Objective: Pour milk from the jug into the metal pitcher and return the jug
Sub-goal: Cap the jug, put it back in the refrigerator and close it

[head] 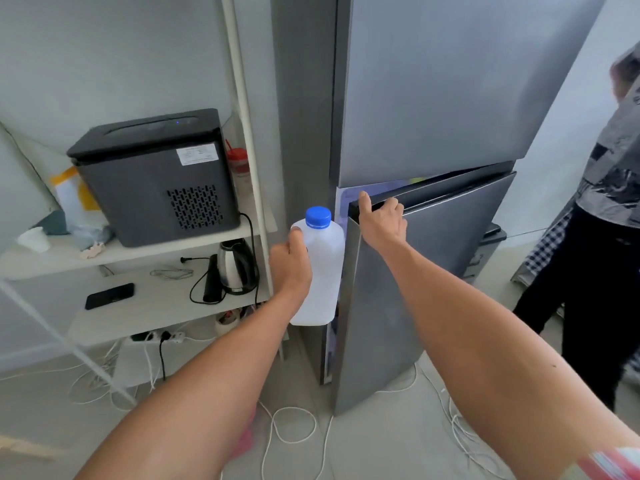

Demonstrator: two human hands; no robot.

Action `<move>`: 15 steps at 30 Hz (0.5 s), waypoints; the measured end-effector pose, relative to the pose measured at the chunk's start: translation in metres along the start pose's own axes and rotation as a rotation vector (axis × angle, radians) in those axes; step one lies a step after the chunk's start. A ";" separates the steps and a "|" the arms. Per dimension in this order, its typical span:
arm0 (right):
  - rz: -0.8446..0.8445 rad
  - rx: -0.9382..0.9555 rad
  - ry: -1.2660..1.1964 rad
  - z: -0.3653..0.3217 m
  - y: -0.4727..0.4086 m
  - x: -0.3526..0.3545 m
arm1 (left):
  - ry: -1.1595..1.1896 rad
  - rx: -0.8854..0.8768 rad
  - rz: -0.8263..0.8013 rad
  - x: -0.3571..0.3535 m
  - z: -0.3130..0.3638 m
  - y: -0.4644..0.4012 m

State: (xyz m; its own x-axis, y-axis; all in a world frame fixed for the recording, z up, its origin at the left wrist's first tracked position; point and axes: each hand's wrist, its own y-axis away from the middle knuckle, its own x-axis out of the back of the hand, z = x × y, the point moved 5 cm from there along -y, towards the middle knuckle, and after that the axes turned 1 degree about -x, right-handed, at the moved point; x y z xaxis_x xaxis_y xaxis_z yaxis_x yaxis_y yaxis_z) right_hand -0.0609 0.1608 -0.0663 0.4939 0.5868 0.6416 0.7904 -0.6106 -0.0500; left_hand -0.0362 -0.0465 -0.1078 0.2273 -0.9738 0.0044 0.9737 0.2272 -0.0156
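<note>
Left hand (pixel 290 263) round jug (pixel 320 268); right hand (pixel 381 220) on fridge door (pixel 415 271)

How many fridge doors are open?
1. The lower door is ajar, the right hand gripping its top edge. The upper door is shut. The left hand holds the jug by the gap.

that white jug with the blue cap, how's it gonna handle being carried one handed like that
The jug looks like thin, translucent plastic, so its walls probably flex a little under a squeeze. It is tall and bulky next to the left hand holding it, so likely heavy if full; its fill level isn't clear. The blue cap is on, so spilling seems unlikely.
</note>
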 end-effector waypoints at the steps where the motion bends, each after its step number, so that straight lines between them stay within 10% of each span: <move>1: 0.015 -0.007 -0.002 0.004 0.004 0.004 | 0.004 0.003 -0.012 -0.001 -0.002 0.001; 15: 0.324 0.058 0.163 0.091 0.078 0.108 | -0.009 0.025 -0.211 -0.051 -0.027 0.058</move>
State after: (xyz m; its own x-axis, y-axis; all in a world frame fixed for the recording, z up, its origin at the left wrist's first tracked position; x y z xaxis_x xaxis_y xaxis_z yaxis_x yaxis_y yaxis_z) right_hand 0.0869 0.2251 -0.0710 0.6614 0.2732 0.6985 0.6241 -0.7171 -0.3104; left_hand 0.0086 0.0162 -0.1361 0.0183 -0.9997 0.0143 0.9998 0.0184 0.0115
